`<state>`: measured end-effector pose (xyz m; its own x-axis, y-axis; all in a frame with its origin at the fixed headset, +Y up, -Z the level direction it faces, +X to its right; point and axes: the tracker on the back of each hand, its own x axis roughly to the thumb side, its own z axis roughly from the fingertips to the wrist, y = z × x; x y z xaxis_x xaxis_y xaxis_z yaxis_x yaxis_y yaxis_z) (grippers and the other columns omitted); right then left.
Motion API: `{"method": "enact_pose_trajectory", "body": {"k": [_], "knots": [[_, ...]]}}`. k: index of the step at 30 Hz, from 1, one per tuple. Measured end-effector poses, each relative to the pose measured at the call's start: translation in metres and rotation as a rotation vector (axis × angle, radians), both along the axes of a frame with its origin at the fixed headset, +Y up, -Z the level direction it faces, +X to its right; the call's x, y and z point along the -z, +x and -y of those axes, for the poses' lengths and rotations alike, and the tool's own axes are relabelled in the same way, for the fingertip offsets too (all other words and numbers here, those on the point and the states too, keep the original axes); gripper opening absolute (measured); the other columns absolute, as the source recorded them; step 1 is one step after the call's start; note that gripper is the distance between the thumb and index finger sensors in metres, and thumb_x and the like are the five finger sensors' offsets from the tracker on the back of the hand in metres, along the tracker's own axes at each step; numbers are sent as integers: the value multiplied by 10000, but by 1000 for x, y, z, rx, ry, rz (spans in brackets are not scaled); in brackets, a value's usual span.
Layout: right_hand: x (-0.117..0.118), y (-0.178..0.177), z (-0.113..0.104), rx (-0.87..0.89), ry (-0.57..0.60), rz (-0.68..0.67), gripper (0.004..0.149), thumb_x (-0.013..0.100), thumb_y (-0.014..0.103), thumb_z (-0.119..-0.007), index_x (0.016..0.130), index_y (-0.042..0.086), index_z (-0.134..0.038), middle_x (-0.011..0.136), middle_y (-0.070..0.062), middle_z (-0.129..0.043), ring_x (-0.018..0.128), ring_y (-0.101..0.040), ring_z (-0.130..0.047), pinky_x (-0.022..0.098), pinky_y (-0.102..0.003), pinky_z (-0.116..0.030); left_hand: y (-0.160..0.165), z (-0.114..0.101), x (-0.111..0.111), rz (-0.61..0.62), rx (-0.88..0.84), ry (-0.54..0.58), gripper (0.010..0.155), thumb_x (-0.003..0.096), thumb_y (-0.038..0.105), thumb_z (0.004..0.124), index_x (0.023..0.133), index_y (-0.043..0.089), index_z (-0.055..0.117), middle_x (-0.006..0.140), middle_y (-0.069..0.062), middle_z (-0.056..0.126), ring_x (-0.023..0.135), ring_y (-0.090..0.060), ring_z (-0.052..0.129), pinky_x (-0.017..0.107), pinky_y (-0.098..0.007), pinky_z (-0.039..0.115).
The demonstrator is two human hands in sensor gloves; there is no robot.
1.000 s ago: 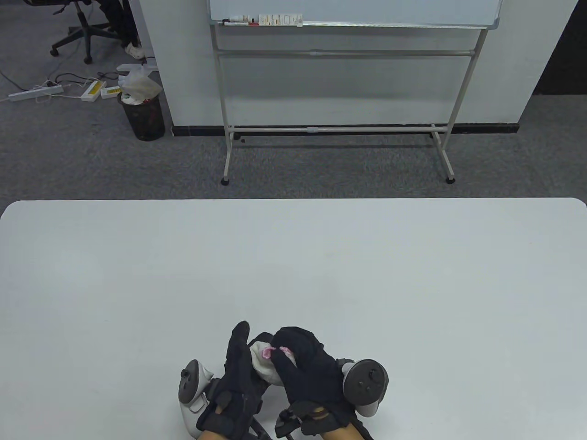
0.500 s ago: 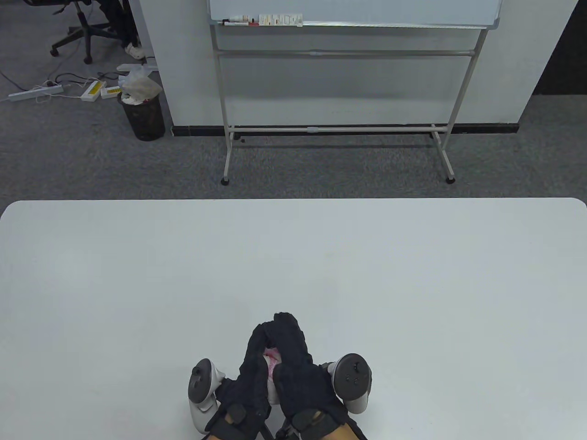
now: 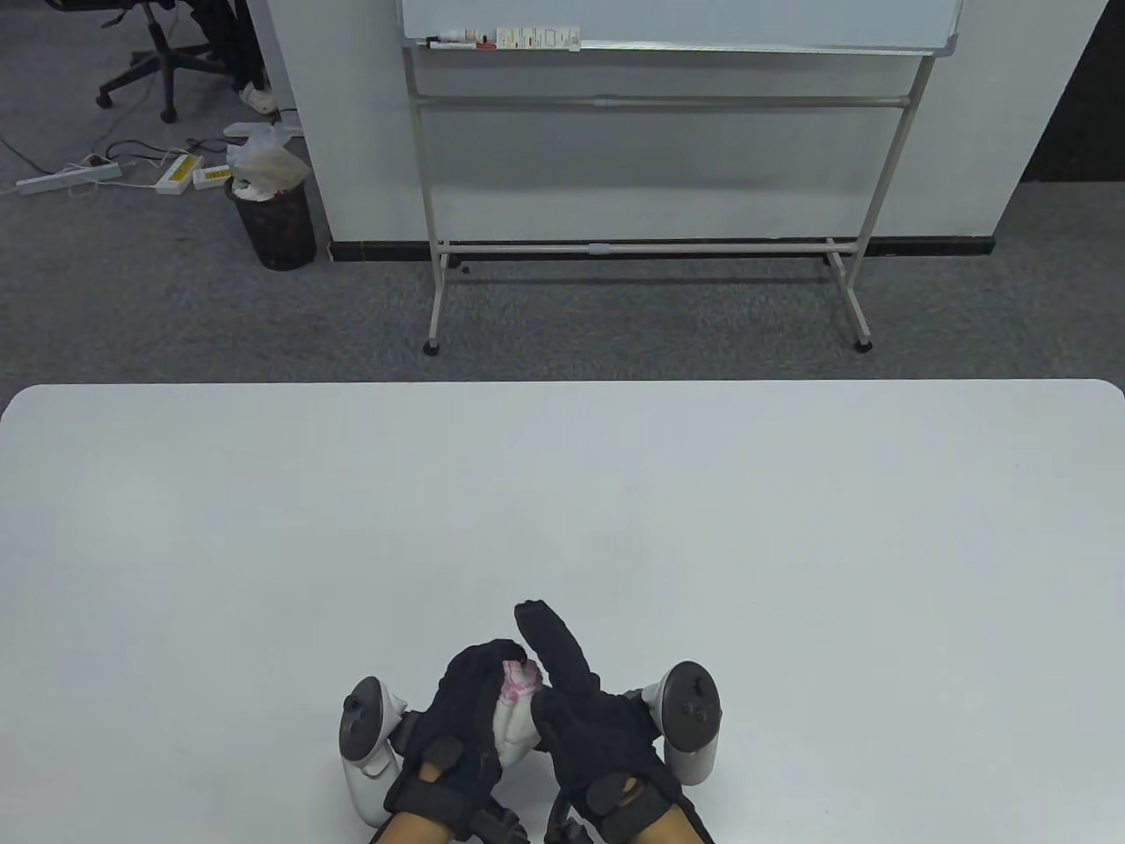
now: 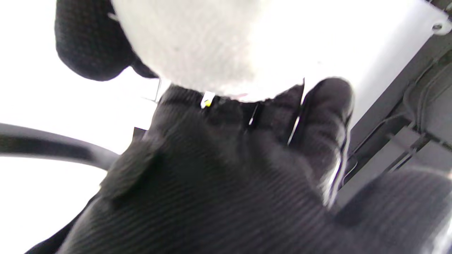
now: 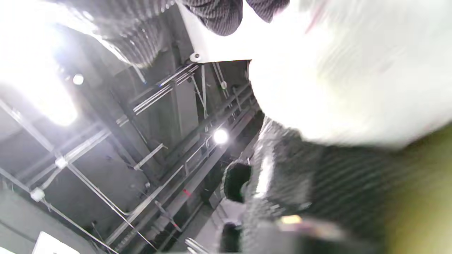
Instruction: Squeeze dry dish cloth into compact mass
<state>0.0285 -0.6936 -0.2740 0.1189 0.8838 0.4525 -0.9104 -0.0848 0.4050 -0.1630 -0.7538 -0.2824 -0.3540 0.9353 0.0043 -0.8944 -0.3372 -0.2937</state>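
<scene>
White tabletop fills the lower half of the table view, with grey carpet, a whiteboard stand and a bin behind it. Cloth, white with a pink patch, sits bunched at the near edge of the tabletop, pressed between both hands. Left hand lies on the cloth's left side, fingers curled over its top and gripping it. Right hand presses against the cloth's right side; one finger points straight out away from the person, clear of the cloth. Whether its other fingers close on the cloth cannot be told. Both forearms enter from the bottom edge, close together, trackers facing outward. Left wrist view shows the cloth as a rounded white mass against black glove. Right wrist view is blurred; cloth fills its upper right.
</scene>
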Motion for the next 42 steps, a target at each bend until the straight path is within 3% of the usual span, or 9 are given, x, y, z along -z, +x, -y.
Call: {"method": "enact_pose_trajectory", "body": {"k": [6, 11, 15, 20, 28, 32, 35, 40, 42], "knots": [[-11, -6, -17, -421, 315, 86, 701, 510, 477, -797, 1081, 255, -456, 1161, -30, -399, 1124, -299, -319, 722, -660, -266, -10, 7, -2, 10, -144, -105, 452, 624, 540, 575, 952, 229, 554, 947, -126, 713, 734, -398, 905, 489, -487, 903], [-10, -15, -12, -549, 306, 55, 874, 454, 512, -895, 1085, 289, -332, 1162, -15, -273, 1125, -285, -234, 728, -666, -250, -8, 5, -2, 94, -179, -111, 554, 619, 550, 539, 1024, 177, 471, 966, -190, 714, 767, -449, 895, 536, -533, 877], [-5, -10, -7, -626, 370, 132, 959, 423, 518, -934, 1071, 284, -268, 1144, -49, -274, 1123, -312, -307, 729, -673, -282, 1, 3, -6, 289, -222, -112, 697, 593, 618, 510, 1082, 163, 310, 1077, -249, 508, 943, -516, 663, 654, -631, 670], [-2, 1, -9, -461, 296, 173, 874, 416, 426, -983, 1050, 230, -415, 1104, -110, -425, 1078, -371, -470, 705, -679, -418, 8, -1, -5, 372, -200, -15, 869, 568, 766, 452, 1081, 118, 181, 1119, -270, 360, 1007, -523, 498, 685, -643, 579], [5, 17, -9, -391, 172, 222, 693, 440, 284, -962, 991, 153, -563, 995, -198, -575, 914, -449, -678, 651, -660, -548, 4, 2, -6, 416, -101, -11, 894, 575, 779, 468, 1090, 146, 105, 1113, -321, 260, 986, -590, 460, 672, -687, 530], [5, 18, -10, -460, 195, 307, 655, 447, 265, -944, 974, 161, -570, 977, -196, -570, 879, -441, -678, 640, -645, -558, 12, -3, -10, 383, -28, 49, 920, 582, 789, 498, 1065, 182, 3, 1092, -330, 128, 995, -597, 399, 679, -699, 495], [0, 5, -8, -578, 149, 246, 654, 457, 252, -921, 982, 173, -539, 1001, -185, -517, 907, -437, -633, 644, -641, -548, 19, -1, -10, 367, -39, 5, 927, 601, 764, 511, 1024, 176, -68, 1029, -353, 49, 985, -574, 391, 686, -688, 482], [-6, -7, -8, -534, 236, 218, 732, 465, 308, -914, 1016, 238, -436, 1065, -136, -378, 1006, -397, -517, 678, -648, -496, 5, 3, -6, 140, -42, 0, 715, 603, 686, 530, 1036, 172, 288, 988, -242, 504, 796, -405, 790, 600, -550, 739], [-3, -10, -10, -394, 146, 121, 774, 460, 306, -932, 1031, 266, -411, 1089, -107, -326, 1032, -395, -472, 685, -657, -471, -3, -3, -3, 91, 8, 67, 662, 604, 675, 542, 1018, 188, 372, 934, -179, 632, 710, -329, 877, 548, -485, 813]]}}
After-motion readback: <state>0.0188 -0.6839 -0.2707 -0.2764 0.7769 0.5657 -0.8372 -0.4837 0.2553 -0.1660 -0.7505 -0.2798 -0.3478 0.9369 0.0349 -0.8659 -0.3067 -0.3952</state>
